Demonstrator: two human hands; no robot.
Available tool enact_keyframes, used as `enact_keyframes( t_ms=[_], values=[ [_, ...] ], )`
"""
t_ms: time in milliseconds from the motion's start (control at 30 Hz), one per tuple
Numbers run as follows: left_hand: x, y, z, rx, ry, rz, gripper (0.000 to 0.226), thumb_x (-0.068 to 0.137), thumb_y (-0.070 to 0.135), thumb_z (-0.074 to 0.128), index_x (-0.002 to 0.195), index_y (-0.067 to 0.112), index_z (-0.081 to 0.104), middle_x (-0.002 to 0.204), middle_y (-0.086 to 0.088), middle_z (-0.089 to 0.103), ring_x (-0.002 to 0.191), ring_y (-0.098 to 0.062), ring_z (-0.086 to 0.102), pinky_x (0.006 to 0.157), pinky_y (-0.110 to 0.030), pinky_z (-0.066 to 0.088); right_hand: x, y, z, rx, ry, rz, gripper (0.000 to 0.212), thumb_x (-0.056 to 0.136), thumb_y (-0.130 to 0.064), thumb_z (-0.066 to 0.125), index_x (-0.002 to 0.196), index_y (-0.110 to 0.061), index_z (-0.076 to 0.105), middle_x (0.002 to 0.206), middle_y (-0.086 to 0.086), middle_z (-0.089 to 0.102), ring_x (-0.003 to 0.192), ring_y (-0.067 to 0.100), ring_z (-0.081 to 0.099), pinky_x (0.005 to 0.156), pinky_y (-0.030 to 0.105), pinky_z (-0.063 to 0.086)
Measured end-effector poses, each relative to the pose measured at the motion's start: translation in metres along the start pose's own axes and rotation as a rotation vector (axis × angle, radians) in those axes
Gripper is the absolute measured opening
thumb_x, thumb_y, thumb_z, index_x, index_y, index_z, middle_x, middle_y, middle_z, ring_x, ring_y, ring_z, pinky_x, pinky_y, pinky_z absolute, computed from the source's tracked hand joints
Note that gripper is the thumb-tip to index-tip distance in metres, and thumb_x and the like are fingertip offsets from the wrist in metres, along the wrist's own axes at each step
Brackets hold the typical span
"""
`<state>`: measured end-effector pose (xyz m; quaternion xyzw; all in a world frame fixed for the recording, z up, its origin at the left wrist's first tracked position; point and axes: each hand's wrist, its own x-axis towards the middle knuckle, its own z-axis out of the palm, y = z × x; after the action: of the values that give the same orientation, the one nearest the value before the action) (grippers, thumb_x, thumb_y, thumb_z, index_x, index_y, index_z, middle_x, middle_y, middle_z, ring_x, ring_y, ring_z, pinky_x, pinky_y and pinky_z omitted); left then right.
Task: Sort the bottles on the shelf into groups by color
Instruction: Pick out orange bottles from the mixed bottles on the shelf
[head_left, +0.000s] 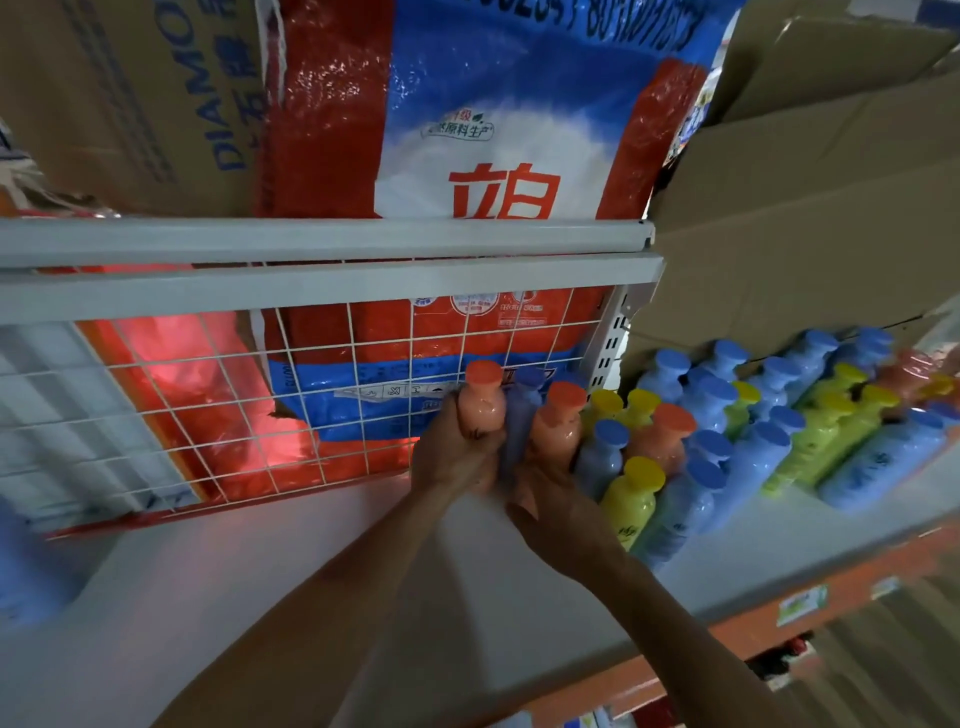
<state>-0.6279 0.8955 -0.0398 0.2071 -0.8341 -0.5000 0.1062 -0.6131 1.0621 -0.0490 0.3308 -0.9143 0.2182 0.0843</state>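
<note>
Gripping one orange bottle (484, 402) with the left hand (457, 452), curled round the lower body and leaving the cap free above. Gripping a second orange bottle (561, 423) with the right hand (550, 499) in the same manner, from below. Probably held as a pair to bring one colour together toward the bare left part of the shelf (234, 597), away from the mixed crowd. Between the two, a blue bottle (519, 415), too blurred to assign to either hand.

All of one shape: round shoulders, narrow neck, wide flat cap in the colour of the body. Glossy smooth plastic, likely slippery if taken several at once.

Just right of the hands, upright and packed close: yellow bottles (634, 499), a third orange bottle (662, 434), many blue bottles (711, 400). Farther right, lying on the side: yellow-green bottles (815, 436) and one long blue bottle (883, 457).

Behind, a white wire grid (349, 364), then a shiny bag (493, 104) in red and blue. At upper right, plain brown cardboard boxes (805, 218).
</note>
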Motion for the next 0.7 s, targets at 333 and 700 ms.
enact_keyframes(
  t_ms=[333,700],
  values=[
    [-0.043,-0.062,-0.079,0.082,0.176,0.040,0.049,0.072,0.062,0.069,0.110,0.039,0.050,0.101,0.016,0.066,0.091,-0.010,0.063,0.081,-0.039,0.055,0.026,-0.047,0.047,-0.009,-0.165,-0.055,0.050,0.095,-0.038,0.056,0.141,-0.022,0.044,0.143,-0.001,0.049,0.131,0.018,0.045,0.107,0.028,0.033],
    [-0.058,-0.121,-0.178,0.081,0.526,-0.126,0.045,0.073,0.053,0.072,0.107,0.039,0.046,0.101,0.011,0.066,0.094,-0.019,0.065,0.084,-0.042,0.053,0.048,-0.107,0.094,0.112,-0.277,-0.144,0.051,0.091,-0.035,0.061,0.138,-0.021,0.047,0.139,-0.003,0.054,0.128,0.018,0.049,0.105,0.032,0.041]
  ],
)
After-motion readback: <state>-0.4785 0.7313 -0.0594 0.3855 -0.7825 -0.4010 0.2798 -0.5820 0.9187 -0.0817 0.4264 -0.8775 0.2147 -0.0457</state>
